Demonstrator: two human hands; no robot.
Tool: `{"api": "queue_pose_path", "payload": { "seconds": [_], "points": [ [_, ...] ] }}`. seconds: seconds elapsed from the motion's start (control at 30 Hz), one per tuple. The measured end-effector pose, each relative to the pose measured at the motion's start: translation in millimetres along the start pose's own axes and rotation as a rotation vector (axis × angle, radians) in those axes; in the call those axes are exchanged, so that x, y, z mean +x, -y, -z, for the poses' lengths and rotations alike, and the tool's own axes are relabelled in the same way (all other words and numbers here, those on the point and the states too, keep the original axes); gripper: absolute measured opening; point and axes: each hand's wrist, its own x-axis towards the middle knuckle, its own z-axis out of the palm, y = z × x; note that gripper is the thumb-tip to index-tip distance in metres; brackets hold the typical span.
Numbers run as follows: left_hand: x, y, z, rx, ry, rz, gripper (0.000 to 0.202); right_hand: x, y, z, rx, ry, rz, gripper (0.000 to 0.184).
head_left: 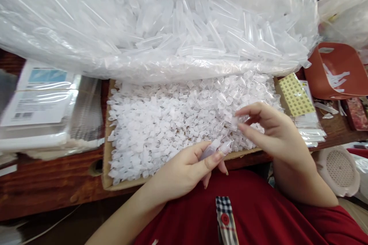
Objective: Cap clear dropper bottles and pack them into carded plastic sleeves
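Observation:
My left hand [186, 166] is closed round small translucent plastic bottles [209, 151], with at least two tops, one pointed and one ribbed, sticking out past the thumb. Most of their bodies are hidden by my fingers. To the right, above the tray's near edge, my right hand [277, 132] pinches a small clear plastic cap [243, 119] between thumb and fingertips. Both hands are over a shallow cardboard tray [106, 166]. Small white nozzle tips [143, 134] fill its left part, and clear caps [230, 88] lie heaped on the right.
A large clear bag of plastic tubes [198, 30] bulges over the tray's far edge. Stacked printed packets [43, 95] lie at left. At right are a yellow sticker sheet [296, 93], a reddish-brown bin [345, 69] holding white strips, and a pale perforated round object [337, 170].

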Motion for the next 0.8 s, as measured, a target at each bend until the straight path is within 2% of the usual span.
{"api": "queue_pose_path", "payload": {
  "seconds": [0.1,0.23,0.4,0.53,0.57,0.7,0.73,0.8],
  "points": [
    [-1.2,-2.0,-0.1,0.156,0.01,-0.001,0.036,-5.7,7.9,1.2,0.267,0.225,-0.076,0.016],
    [-1.4,-2.7,-3.4,0.268,-0.011,-0.014,0.033,-1.7,10.6,4.9,0.256,0.382,-0.118,0.014],
    [-4.0,-2.8,-5.1,0.348,-0.052,0.019,0.036,2.5,13.6,11.0,0.219,0.425,-0.08,0.014],
    [-6.3,-7.8,-5.6,0.408,-0.053,0.068,0.039,2.7,15.4,10.0,0.165,0.523,-0.007,0.012],
    [-6.4,-9.3,-6.1,0.424,-0.058,0.078,0.04,2.7,15.6,8.8,0.112,0.536,-0.005,0.015],
    [-5.2,-12.8,-8.8,0.437,-0.074,0.083,0.043,2.8,16.3,4.6,-0.137,0.512,0.075,0.049],
    [-4.9,-13.2,-9.3,0.438,-0.083,0.082,0.041,2.9,16.4,4.8,-0.155,0.501,0.095,0.048],
    [-4.8,-14.0,-9.7,0.439,-0.11,0.081,0.041,3.2,16.4,6.2,-0.12,0.508,0.13,0.034]
  ]
}}
